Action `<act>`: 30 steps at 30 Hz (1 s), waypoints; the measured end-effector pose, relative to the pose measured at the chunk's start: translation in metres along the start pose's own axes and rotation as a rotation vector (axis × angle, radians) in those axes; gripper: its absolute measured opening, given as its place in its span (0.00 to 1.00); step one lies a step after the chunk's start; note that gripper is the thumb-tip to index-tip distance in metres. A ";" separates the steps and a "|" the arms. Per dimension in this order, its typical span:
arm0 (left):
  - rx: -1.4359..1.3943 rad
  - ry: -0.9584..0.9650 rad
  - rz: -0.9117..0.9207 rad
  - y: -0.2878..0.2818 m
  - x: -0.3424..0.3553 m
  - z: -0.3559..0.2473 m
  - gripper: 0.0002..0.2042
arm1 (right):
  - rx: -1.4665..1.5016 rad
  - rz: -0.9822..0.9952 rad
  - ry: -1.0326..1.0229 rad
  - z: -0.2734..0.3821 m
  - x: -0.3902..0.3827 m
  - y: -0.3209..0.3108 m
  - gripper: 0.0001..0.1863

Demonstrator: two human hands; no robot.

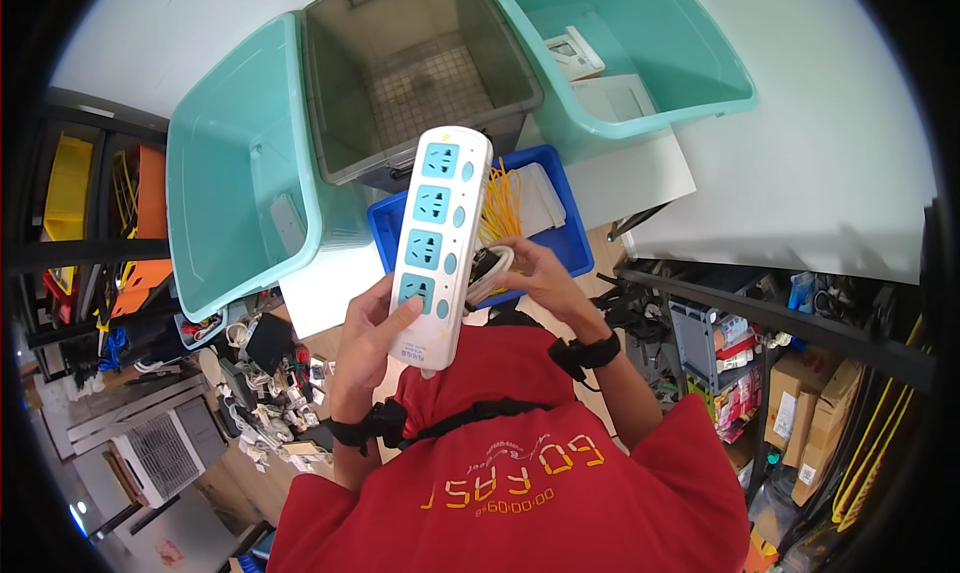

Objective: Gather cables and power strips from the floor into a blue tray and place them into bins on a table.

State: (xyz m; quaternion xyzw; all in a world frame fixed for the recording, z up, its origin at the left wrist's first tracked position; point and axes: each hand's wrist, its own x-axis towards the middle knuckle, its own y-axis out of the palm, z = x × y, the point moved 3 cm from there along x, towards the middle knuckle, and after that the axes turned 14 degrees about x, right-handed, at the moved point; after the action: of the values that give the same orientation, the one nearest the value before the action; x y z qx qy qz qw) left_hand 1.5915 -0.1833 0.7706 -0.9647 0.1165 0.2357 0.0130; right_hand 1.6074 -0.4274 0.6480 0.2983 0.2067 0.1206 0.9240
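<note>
A white power strip (437,235) with teal sockets and switches stands tilted up in front of me. My left hand (372,333) grips its lower end, the thumb lying across the lowest socket. To the right of the strip, my right hand (540,281) is closed around a coiled white cable (492,273) with a black piece at its side. Beneath both hands and partly hidden by the strip sits a blue tray (572,228), which holds yellow cables (502,208) and a flat white item (538,201).
Beyond the tray stand a left teal bin (235,173), a grey translucent bin (335,83) and a right teal bin (680,123) with white boxed items inside. A pile of adapters and cables (275,403) covers the floor at left. Shelving (800,328) borders the right.
</note>
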 end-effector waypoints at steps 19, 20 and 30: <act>0.051 0.176 0.135 -0.166 -0.047 -0.025 0.25 | -0.470 -0.317 -0.297 0.045 0.048 0.234 0.22; 0.037 0.186 0.125 -0.183 -0.049 -0.028 0.26 | -0.555 -0.310 -0.309 0.049 0.058 0.254 0.22; 0.381 0.098 -0.150 -0.403 0.008 -0.016 0.22 | -1.063 0.051 -0.352 0.013 0.247 0.406 0.36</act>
State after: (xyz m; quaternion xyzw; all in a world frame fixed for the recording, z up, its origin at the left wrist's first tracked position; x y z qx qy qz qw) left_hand 1.6985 0.2052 0.7689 -0.9612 0.0873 0.1605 0.2068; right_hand 1.7920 -0.0261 0.8253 -0.1881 -0.0470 0.1789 0.9646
